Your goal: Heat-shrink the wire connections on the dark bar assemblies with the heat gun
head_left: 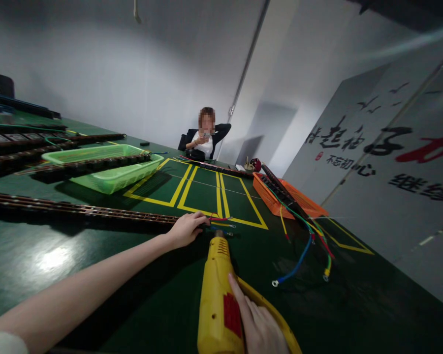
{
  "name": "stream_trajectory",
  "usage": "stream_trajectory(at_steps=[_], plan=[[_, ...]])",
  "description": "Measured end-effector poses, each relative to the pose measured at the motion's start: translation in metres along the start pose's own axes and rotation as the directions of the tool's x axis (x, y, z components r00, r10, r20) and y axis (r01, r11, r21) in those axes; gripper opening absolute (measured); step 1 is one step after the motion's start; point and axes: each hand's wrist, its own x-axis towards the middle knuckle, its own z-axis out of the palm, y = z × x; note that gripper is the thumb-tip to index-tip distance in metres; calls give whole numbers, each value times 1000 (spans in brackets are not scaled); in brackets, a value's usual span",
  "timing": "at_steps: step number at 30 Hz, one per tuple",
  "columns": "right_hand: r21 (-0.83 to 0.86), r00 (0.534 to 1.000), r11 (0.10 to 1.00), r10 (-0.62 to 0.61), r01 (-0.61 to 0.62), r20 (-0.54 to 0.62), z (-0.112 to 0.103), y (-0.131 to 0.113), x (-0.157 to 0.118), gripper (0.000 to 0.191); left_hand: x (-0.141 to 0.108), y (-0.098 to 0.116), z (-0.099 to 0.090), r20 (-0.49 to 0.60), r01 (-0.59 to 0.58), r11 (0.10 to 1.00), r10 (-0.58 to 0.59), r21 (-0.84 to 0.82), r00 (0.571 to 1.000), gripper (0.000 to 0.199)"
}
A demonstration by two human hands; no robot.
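Note:
My right hand [260,319] grips a yellow heat gun [217,290] with a red patch on its side. The metal nozzle points away from me, at short wires [221,225] in red, yellow and blue that end in ring terminals. With curled fingers my left hand [188,228] holds these wires where they leave a long dark strip with copper-coloured bars [81,211]. The strip lies on the green table, reaching out to the left. The nozzle is close to the blue wire; whether they touch I cannot tell.
A green basket [114,184] at left carries a similar strip. At right, an orange basket [266,196] holds strips whose wires with ring terminals hang toward me. Yellow tape [221,196] marks the table [317,314]. A person [205,140] sits at the far side.

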Motion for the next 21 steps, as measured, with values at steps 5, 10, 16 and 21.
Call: stream_trajectory(at_steps=[5,10,16,21], plan=[[97,997,992,81,-82,12,-10,16,-6,99,2,0,0,-8,13,1000,-13,-26,1000,30],[139,991,981,137,-137,6,-15,18,-8,119,0,-2,-1,-20,-39,999,38,-26,999,33],[123,986,979,164,-164,9,-19,12,-7,123,0,-4,2,-24,-66,998,66,-3,998,35],[83,986,983,165,-161,-36,-13,-5,-3,124,1,-1,1,-6,-38,999,38,20,999,34]])
